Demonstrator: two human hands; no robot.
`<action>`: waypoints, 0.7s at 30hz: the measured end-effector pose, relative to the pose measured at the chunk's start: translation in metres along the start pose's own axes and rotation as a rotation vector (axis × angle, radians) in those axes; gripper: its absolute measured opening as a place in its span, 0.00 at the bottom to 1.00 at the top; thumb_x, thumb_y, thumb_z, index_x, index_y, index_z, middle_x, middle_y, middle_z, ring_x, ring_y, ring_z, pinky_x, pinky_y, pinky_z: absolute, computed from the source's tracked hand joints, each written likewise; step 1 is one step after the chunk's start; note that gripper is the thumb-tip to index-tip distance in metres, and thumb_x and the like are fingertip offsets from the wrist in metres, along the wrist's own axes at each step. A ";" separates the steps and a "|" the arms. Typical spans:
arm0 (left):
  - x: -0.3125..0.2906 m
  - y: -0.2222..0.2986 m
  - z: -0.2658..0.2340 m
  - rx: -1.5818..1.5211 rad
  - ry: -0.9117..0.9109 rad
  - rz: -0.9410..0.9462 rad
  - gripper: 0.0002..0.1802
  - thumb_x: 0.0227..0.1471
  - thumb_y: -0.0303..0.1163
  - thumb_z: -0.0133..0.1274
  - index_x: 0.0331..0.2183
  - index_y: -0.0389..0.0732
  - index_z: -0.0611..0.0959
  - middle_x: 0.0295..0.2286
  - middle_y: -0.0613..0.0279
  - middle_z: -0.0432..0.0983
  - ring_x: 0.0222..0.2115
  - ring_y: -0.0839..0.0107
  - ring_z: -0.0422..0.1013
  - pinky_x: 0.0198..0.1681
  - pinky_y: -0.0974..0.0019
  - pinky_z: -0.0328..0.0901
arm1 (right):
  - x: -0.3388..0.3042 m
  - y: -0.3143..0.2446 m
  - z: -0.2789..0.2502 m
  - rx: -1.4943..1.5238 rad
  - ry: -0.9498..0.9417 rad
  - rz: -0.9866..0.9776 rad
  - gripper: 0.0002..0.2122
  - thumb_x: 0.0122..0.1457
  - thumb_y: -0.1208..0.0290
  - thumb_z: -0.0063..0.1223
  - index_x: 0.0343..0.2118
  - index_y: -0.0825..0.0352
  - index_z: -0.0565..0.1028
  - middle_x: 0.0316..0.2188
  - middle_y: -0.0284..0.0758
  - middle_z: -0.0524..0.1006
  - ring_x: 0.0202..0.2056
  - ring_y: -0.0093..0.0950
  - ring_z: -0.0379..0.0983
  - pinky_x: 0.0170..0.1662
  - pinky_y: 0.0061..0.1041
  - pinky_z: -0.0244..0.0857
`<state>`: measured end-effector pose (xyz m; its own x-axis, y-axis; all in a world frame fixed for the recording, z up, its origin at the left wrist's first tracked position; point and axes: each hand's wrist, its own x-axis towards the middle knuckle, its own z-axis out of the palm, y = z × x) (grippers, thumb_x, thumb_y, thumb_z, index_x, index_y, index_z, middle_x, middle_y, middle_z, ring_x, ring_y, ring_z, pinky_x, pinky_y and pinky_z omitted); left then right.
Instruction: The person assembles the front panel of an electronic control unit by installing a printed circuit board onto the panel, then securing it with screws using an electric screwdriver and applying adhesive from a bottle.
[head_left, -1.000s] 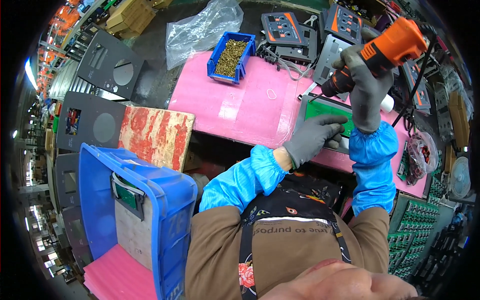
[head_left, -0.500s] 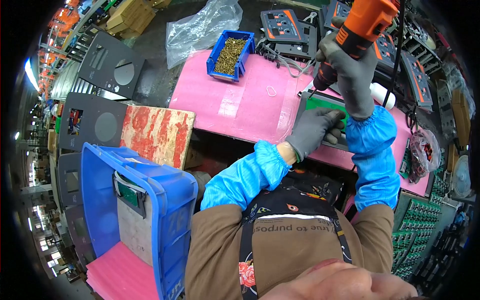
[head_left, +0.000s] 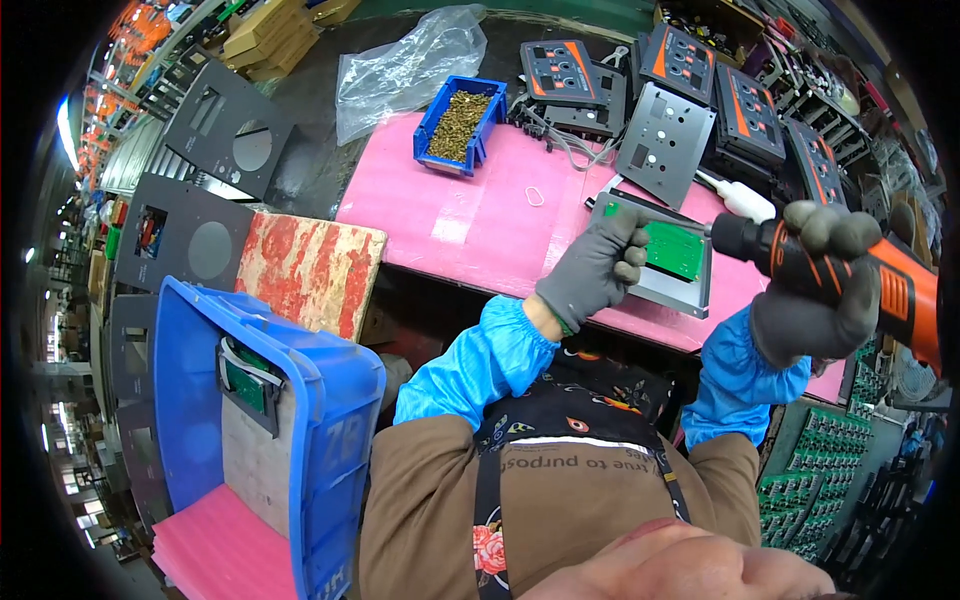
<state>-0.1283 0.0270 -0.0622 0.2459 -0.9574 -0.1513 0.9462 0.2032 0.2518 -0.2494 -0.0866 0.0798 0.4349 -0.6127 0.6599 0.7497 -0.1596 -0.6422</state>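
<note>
left grip half curled, left forearm slanting inward, right grip clasped, right forearm raised

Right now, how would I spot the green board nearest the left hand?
Find the pink table top. Near its front edge, beside the left hand, lies a shallow grey tray, and the green board is inside it. Unlike the boards crowded at lower right, it lies framed by grey walls.

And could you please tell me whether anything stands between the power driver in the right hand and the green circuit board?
Apart from the grey panel's right rim, nothing visible stands between the power driver in the right hand and the green circuit board; the left hand overlaps the board's left side in this view.
</note>
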 end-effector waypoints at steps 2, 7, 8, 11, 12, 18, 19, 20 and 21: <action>-0.003 0.000 0.001 0.051 0.028 0.017 0.19 0.53 0.49 0.50 0.37 0.43 0.74 0.23 0.72 0.65 0.21 0.86 0.61 0.15 0.84 0.56 | -0.004 -0.001 -0.001 -0.080 0.007 -0.024 0.16 0.49 0.61 0.49 0.33 0.70 0.68 0.24 0.40 0.69 0.28 0.32 0.69 0.38 0.35 0.65; -0.003 -0.001 0.003 0.131 0.058 0.016 0.23 0.51 0.54 0.49 0.37 0.43 0.74 0.22 0.72 0.65 0.18 0.84 0.61 0.15 0.84 0.56 | -0.010 0.010 -0.008 -0.070 0.021 -0.041 0.18 0.48 0.61 0.49 0.35 0.71 0.69 0.24 0.45 0.72 0.28 0.36 0.71 0.37 0.39 0.68; -0.004 -0.001 0.004 0.131 0.073 0.015 0.23 0.51 0.54 0.49 0.37 0.43 0.74 0.22 0.72 0.65 0.18 0.84 0.61 0.15 0.84 0.56 | -0.010 0.010 -0.009 -0.057 -0.003 -0.038 0.17 0.48 0.62 0.49 0.36 0.71 0.69 0.24 0.45 0.72 0.28 0.35 0.72 0.37 0.39 0.68; -0.008 0.001 0.006 0.150 0.092 0.024 0.22 0.52 0.53 0.49 0.36 0.43 0.74 0.21 0.72 0.65 0.18 0.85 0.60 0.14 0.84 0.56 | -0.011 0.010 -0.007 -0.021 -0.042 -0.035 0.17 0.48 0.63 0.50 0.36 0.71 0.69 0.24 0.44 0.72 0.28 0.35 0.72 0.38 0.39 0.68; -0.009 0.002 0.006 0.168 0.095 0.034 0.22 0.53 0.53 0.48 0.36 0.43 0.74 0.21 0.72 0.65 0.17 0.85 0.60 0.14 0.84 0.55 | -0.011 0.011 -0.006 0.000 -0.058 -0.035 0.17 0.47 0.63 0.51 0.36 0.70 0.69 0.24 0.44 0.72 0.28 0.34 0.72 0.38 0.39 0.68; -0.020 0.018 0.008 0.526 0.222 0.088 0.26 0.54 0.55 0.48 0.40 0.41 0.75 0.21 0.73 0.65 0.16 0.87 0.58 0.15 0.84 0.54 | -0.015 0.015 0.012 0.020 -0.160 -0.123 0.17 0.48 0.63 0.51 0.36 0.71 0.69 0.24 0.43 0.72 0.29 0.33 0.71 0.40 0.38 0.67; -0.021 0.026 0.008 0.524 0.223 0.083 0.26 0.54 0.55 0.48 0.40 0.41 0.75 0.21 0.73 0.65 0.16 0.87 0.58 0.15 0.84 0.54 | -0.015 0.017 0.010 0.017 -0.157 -0.120 0.17 0.48 0.63 0.51 0.36 0.71 0.69 0.24 0.43 0.72 0.29 0.33 0.71 0.40 0.38 0.67; -0.025 0.040 0.007 0.619 0.239 0.142 0.26 0.54 0.54 0.49 0.42 0.40 0.76 0.21 0.72 0.66 0.16 0.87 0.58 0.15 0.83 0.54 | -0.014 0.019 0.009 -0.023 -0.128 -0.103 0.16 0.49 0.63 0.50 0.36 0.71 0.69 0.24 0.43 0.72 0.29 0.33 0.71 0.40 0.38 0.67; -0.026 0.055 0.005 0.714 0.249 0.198 0.26 0.55 0.53 0.49 0.43 0.40 0.77 0.21 0.72 0.67 0.16 0.87 0.58 0.15 0.83 0.54 | -0.012 0.021 0.006 -0.069 -0.097 -0.090 0.16 0.50 0.64 0.49 0.36 0.71 0.69 0.24 0.42 0.72 0.29 0.33 0.71 0.41 0.37 0.67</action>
<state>-0.0836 0.0617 -0.0393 0.5163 -0.8255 -0.2281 0.5358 0.1036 0.8379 -0.2356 -0.0777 0.0606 0.4166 -0.5162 0.7483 0.7532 -0.2649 -0.6021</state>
